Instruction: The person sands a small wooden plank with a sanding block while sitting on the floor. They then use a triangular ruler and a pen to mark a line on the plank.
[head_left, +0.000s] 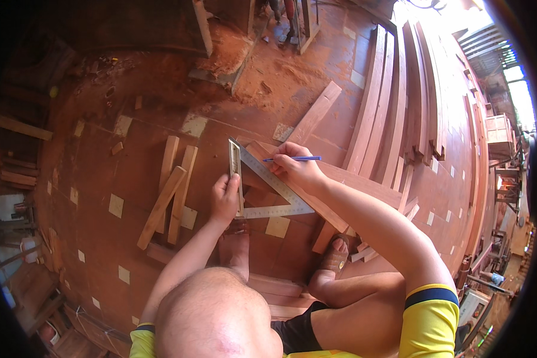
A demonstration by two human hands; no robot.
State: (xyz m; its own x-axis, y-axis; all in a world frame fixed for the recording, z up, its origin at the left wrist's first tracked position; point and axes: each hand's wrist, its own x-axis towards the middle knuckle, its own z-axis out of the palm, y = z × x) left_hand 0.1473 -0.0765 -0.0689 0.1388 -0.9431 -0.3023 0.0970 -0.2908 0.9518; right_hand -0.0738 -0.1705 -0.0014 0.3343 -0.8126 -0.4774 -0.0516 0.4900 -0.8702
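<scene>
My left hand grips the pale stock of a triangular metal set square. The square's slanted, marked edge lies along a reddish wooden board. In my right hand is a blue pen, pinched between the fingers, its tip pointing left at the board beside the slanted edge. A second reddish board runs to the right, partly covered by my right hand and forearm. My feet rest on the floor on either side of the work.
Three short wooden pieces lie on the tiled floor to the left. Beyond the boards a short plank lies at an angle. Long timbers stretch away at the right. Sawdust covers the far floor near a wooden stand.
</scene>
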